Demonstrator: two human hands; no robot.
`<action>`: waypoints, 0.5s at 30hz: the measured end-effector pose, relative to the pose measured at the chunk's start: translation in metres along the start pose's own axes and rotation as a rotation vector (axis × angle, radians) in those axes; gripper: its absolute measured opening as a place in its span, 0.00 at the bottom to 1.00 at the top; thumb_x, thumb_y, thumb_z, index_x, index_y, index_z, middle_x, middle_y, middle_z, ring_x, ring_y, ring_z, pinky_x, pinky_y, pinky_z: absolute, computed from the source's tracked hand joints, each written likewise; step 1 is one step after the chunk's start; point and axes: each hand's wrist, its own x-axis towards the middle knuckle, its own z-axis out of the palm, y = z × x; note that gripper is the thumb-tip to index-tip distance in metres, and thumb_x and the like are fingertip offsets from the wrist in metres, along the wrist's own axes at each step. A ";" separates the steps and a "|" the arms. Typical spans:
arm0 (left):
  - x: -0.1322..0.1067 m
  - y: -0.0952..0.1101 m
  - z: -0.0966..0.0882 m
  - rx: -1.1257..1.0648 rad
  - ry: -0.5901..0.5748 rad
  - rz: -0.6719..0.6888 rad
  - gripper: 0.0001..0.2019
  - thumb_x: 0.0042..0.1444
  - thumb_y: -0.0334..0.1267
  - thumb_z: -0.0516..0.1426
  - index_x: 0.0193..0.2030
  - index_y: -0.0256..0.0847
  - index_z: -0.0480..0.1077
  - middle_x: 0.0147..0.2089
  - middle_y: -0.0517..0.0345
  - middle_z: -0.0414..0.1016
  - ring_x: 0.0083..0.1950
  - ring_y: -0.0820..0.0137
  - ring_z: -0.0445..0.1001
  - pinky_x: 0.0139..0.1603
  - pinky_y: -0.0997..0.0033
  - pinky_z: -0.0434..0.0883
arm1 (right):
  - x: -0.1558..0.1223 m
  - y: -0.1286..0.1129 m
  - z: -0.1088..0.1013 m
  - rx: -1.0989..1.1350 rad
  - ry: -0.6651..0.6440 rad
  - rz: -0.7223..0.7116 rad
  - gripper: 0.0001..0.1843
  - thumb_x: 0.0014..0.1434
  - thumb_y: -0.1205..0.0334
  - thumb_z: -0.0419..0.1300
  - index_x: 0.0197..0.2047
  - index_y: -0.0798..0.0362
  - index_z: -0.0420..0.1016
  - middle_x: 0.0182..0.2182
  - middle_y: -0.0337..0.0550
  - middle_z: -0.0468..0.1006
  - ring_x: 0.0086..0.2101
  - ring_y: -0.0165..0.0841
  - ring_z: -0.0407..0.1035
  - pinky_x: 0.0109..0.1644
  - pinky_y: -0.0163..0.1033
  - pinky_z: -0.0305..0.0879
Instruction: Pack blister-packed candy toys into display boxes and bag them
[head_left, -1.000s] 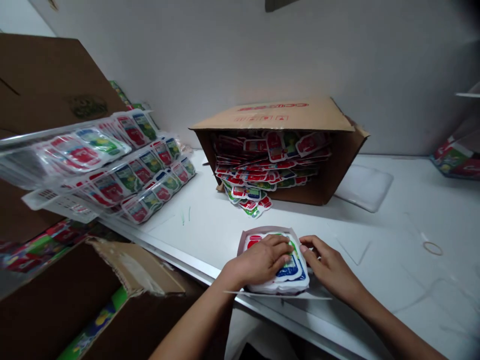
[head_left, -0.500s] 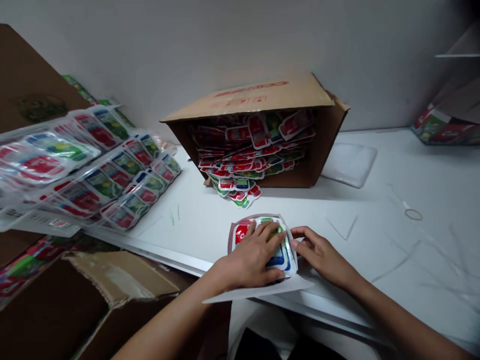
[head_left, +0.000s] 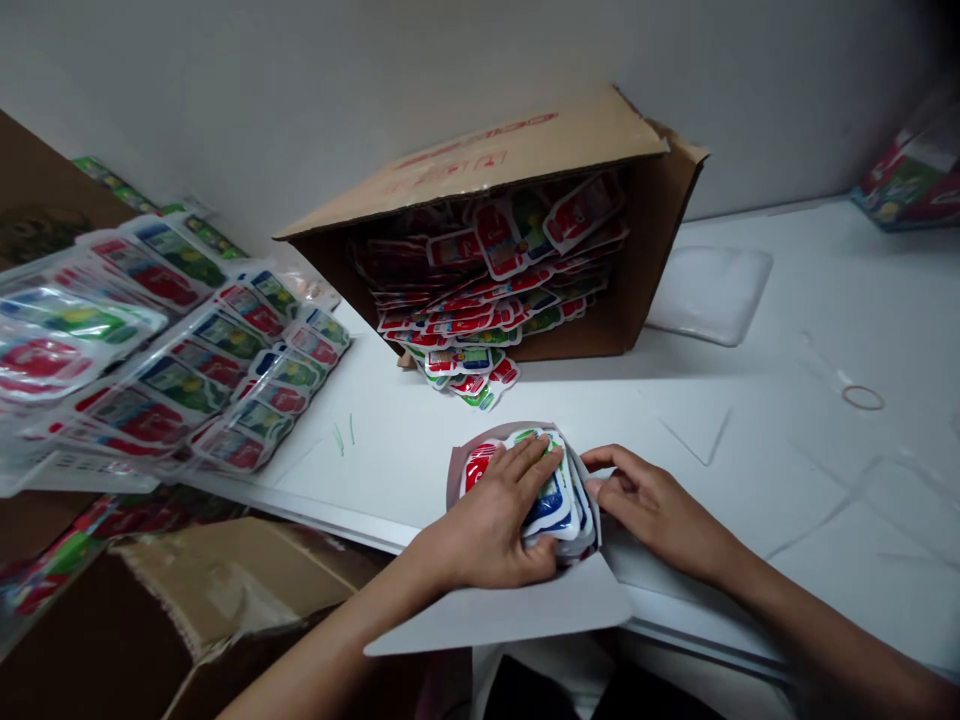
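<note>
A small white carton [head_left: 517, 605] sits at the table's front edge, its flap hanging out toward me. In it lies a stack of flat, bottle-shaped printed packets [head_left: 551, 505] in red, green and blue. My left hand [head_left: 499, 525] rests on the stack with its fingers stretched out, hiding part of it. On the right, my right hand [head_left: 645, 510] has its thumb and index finger at the carton's side wall, pinching its edge. Its other fingers are curled.
Behind the carton, a cardboard box [head_left: 480, 150] on its side holds many loose packets [head_left: 495, 310]. Bagged packets [head_left: 187, 360] are piled at left, above an open cardboard box [head_left: 225, 580]. A clear plastic pouch [head_left: 709, 295] and a rubber band [head_left: 862, 398] lie at right.
My left hand has slid slightly left and toward me, uncovering more of the packets. The carton's front flap shows more. The whole view has shifted a little.
</note>
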 end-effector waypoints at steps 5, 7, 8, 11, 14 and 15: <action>-0.001 -0.005 -0.003 -0.109 0.031 -0.012 0.42 0.47 0.32 0.56 0.71 0.39 0.46 0.74 0.47 0.45 0.74 0.58 0.44 0.72 0.52 0.49 | 0.000 0.000 -0.003 -0.002 -0.019 0.004 0.15 0.63 0.51 0.53 0.50 0.48 0.65 0.25 0.33 0.70 0.27 0.31 0.67 0.33 0.37 0.62; -0.001 -0.008 -0.005 -0.147 0.031 -0.022 0.42 0.47 0.31 0.55 0.71 0.40 0.47 0.74 0.49 0.46 0.74 0.58 0.45 0.72 0.52 0.48 | 0.000 0.000 -0.004 -0.006 -0.024 0.002 0.15 0.63 0.51 0.53 0.50 0.48 0.66 0.26 0.34 0.70 0.28 0.31 0.67 0.34 0.38 0.63; 0.000 -0.009 -0.005 -0.170 0.035 -0.024 0.42 0.47 0.30 0.55 0.71 0.41 0.47 0.74 0.50 0.46 0.74 0.58 0.46 0.72 0.51 0.48 | 0.000 0.000 -0.005 -0.009 -0.027 0.000 0.15 0.63 0.51 0.53 0.51 0.48 0.66 0.26 0.34 0.70 0.28 0.31 0.68 0.35 0.38 0.63; 0.001 -0.012 -0.005 -0.239 0.065 -0.027 0.43 0.46 0.27 0.53 0.71 0.44 0.46 0.73 0.53 0.49 0.73 0.57 0.48 0.72 0.50 0.48 | 0.000 0.001 -0.006 -0.014 -0.028 -0.005 0.15 0.63 0.51 0.53 0.51 0.48 0.66 0.27 0.35 0.71 0.29 0.31 0.68 0.34 0.38 0.63; 0.001 -0.013 -0.006 -0.272 0.076 -0.033 0.42 0.47 0.27 0.53 0.71 0.46 0.46 0.73 0.55 0.50 0.73 0.56 0.49 0.72 0.49 0.49 | 0.001 0.002 -0.006 -0.013 -0.033 0.000 0.16 0.63 0.51 0.53 0.51 0.48 0.66 0.26 0.35 0.71 0.27 0.31 0.68 0.33 0.38 0.63; 0.000 -0.013 -0.007 -0.264 0.059 -0.030 0.42 0.49 0.29 0.54 0.71 0.46 0.45 0.73 0.54 0.49 0.73 0.56 0.48 0.72 0.48 0.48 | 0.001 0.003 -0.007 -0.009 -0.038 0.003 0.16 0.63 0.51 0.53 0.51 0.48 0.66 0.26 0.35 0.71 0.27 0.31 0.68 0.33 0.38 0.63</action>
